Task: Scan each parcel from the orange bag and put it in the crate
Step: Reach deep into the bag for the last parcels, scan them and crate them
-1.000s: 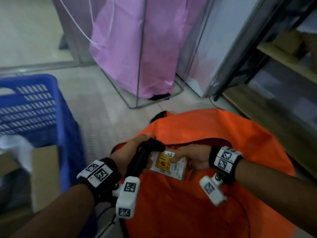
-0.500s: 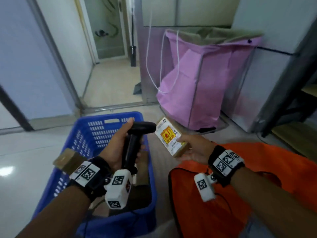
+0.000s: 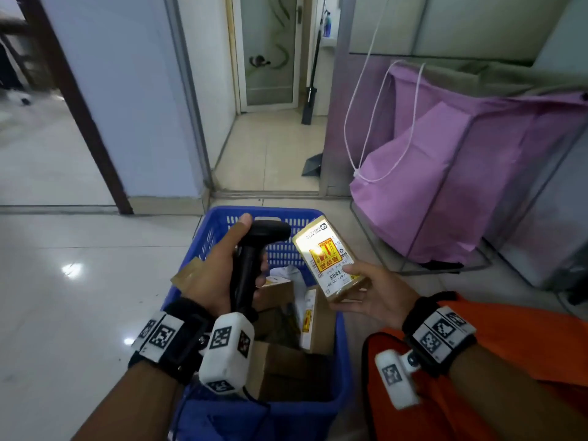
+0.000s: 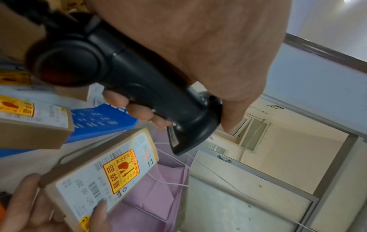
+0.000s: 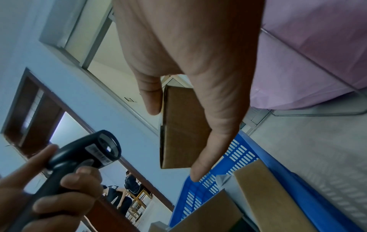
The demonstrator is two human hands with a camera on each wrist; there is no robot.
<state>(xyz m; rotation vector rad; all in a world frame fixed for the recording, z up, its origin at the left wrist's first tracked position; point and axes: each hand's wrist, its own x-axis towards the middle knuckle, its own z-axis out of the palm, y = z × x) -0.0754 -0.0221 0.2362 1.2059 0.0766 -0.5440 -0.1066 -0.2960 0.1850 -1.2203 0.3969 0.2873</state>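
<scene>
My left hand (image 3: 222,268) grips a black barcode scanner (image 3: 254,256) by its handle, head pointing right at a small brown parcel (image 3: 331,259). My right hand (image 3: 372,291) holds that parcel from below, thumb on its white label, over the blue crate (image 3: 343,361). A bright light patch falls on the label's yellow sticker. In the left wrist view the scanner (image 4: 127,75) sits just above the parcel (image 4: 103,177). The right wrist view shows the parcel's plain underside (image 5: 182,130) and the scanner window (image 5: 107,147). The orange bag (image 3: 509,377) lies at the lower right.
Several cardboard parcels (image 3: 286,364) fill the crate. A pink fabric bag on a wire frame (image 3: 445,173) stands at the right. A glossy tiled floor (image 3: 63,281) spreads left, with a doorway beyond. People sit far off in the right wrist view.
My right hand lifted the parcel out of the orange bag and carried it left over the crate. My left hand raised the scanner beside it, and light now falls on the label.
</scene>
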